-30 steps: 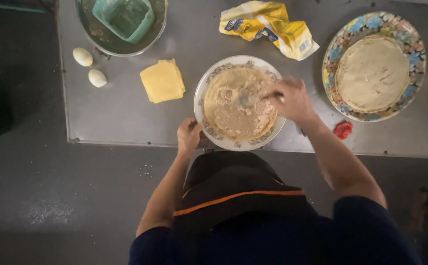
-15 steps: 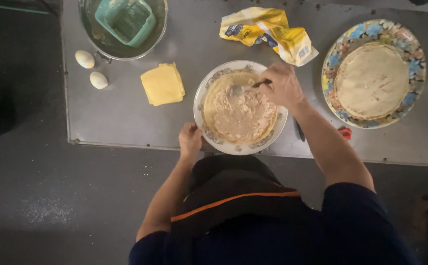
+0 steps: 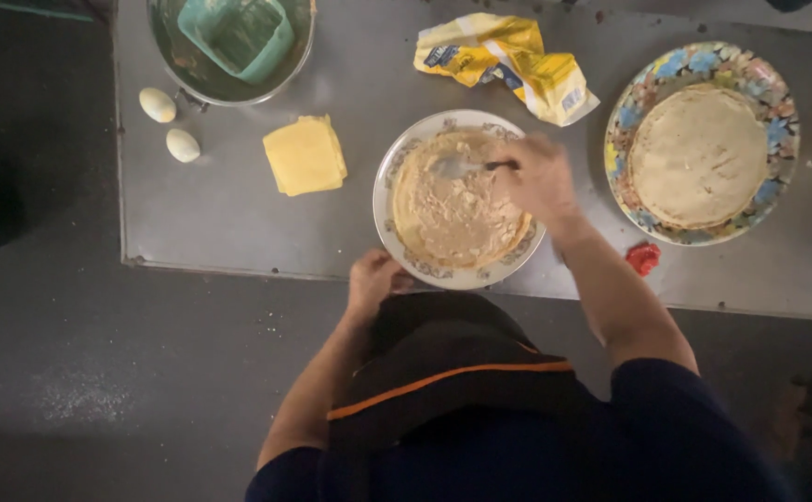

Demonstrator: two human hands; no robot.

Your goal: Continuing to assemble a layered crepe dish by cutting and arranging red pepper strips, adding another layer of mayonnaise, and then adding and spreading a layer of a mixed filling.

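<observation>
At the table's near edge: the white patterned plate (image 3: pixel 397 244) sits just inside the grey metal table (image 3: pixel 229 223), and every place below is told from this plate.
Flatbread: a round flatbread (image 3: pixel 457 209) lies flat in the plate, covered with a pale tan, lumpy spread.
Right hand: the right hand (image 3: pixel 541 177) is over the plate's far right rim, fingers curled together round the dark handle of a spoon (image 3: pixel 462 167), whose bowl rests on the bread's far side.
Left hand: the left hand (image 3: pixel 373 279) is at the plate's near rim, at the table edge; fingers folded under, and whether they pinch the rim I cannot tell.
Doing it well: judging by the lumps, the spoon's back should stay low and flat and work from the middle outward, stopping short of the bread's edge; the steadying hand should press the rim so the plate does not slide off the table.
Left of the plate: a stack of yellow cheese slices (image 3: pixel 306 154), then two eggs (image 3: pixel 170 125).
Beyond the plate: a crumpled yellow wrapper (image 3: pixel 508 65) and a metal bowl (image 3: pixel 304 51) holding a green tub (image 3: pixel 237 35).
Right of the plate: a flowered plate (image 3: pixel 778 93) with a stack of plain flatbreads (image 3: pixel 699 156), and a small red scrap (image 3: pixel 643 257).
</observation>
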